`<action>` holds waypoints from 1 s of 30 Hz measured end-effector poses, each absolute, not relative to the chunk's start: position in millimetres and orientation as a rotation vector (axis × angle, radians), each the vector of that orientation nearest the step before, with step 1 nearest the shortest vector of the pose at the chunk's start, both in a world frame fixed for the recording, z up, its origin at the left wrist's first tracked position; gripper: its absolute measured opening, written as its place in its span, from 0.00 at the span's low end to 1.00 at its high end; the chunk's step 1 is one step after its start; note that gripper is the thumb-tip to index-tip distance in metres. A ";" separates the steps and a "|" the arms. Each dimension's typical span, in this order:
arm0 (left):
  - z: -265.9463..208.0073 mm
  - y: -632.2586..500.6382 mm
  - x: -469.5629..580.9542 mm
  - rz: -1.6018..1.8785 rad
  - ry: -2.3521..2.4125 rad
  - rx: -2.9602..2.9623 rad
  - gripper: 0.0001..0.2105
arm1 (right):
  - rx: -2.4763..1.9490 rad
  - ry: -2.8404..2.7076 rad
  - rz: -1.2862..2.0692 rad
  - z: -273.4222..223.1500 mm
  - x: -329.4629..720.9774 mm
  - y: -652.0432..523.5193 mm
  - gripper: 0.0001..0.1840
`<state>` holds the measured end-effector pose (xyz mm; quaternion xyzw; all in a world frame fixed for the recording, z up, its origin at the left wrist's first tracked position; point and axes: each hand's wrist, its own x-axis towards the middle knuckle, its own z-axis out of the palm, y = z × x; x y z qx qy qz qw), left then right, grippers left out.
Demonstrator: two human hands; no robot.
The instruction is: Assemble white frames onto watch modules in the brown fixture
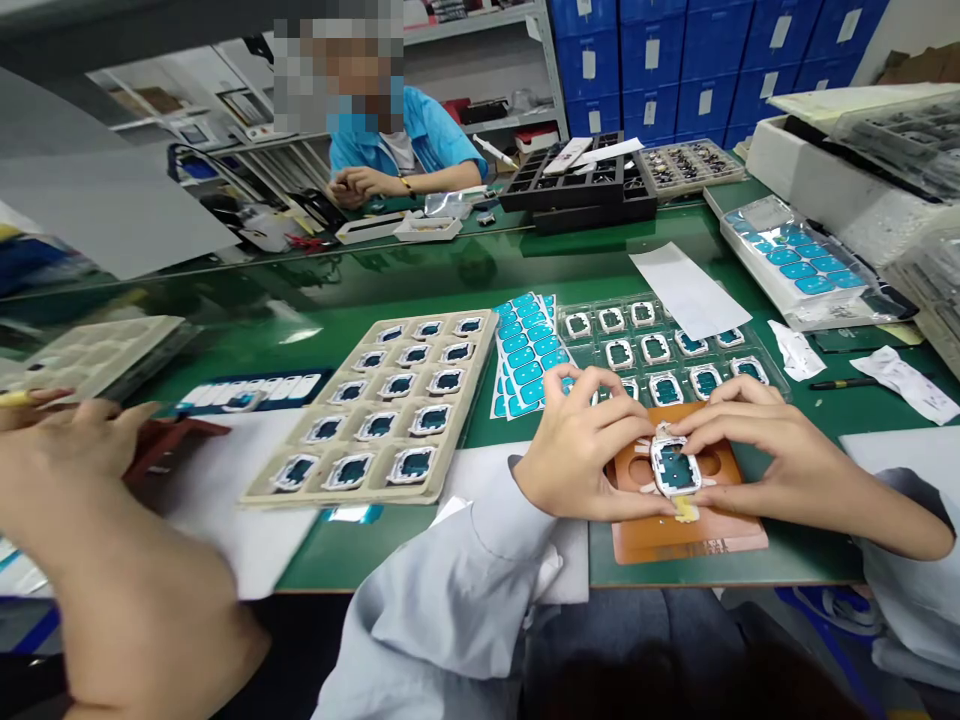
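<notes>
A small white squarish frame with a dark teal centre (677, 466) rests over an orange plate (637, 545) near the table's front edge. My left hand (589, 440) grips its left side, thumb low and fingers bent over the top. From the right, my right hand (757, 450) pinches the same frame between thumb and fingers. A yellow tab (685, 509) sticks out below the frame. Round cutouts show in the plate on both sides of it. Where the fingertips meet the frame is partly hidden.
Left stands a beige tray (442, 487) of similar frames; behind my hands are teal sticker sheets (525, 350) and a clear tray (772, 375) under white paper (690, 290). A co-worker's arm (127, 560) reaches in at left. Another person (405, 140) sits opposite.
</notes>
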<state>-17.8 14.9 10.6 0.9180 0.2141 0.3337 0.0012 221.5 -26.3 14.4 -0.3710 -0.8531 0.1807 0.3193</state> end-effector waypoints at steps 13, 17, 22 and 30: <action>12.1 9.6 -16.2 1.024 0.683 2.923 0.21 | -1.070 -2.193 0.503 5.0 225.0 -25.6 0.09; 12.4 8.5 -15.7 0.986 0.701 2.889 0.21 | -1.072 -2.216 0.474 4.3 225.9 -25.5 0.09; 13.0 8.5 -15.8 0.978 0.710 2.868 0.21 | -1.064 -2.216 0.452 5.2 225.9 -26.8 0.09; 13.4 9.2 -17.2 0.915 0.769 2.806 0.21 | -1.070 -2.224 0.390 1.4 226.3 -31.3 0.08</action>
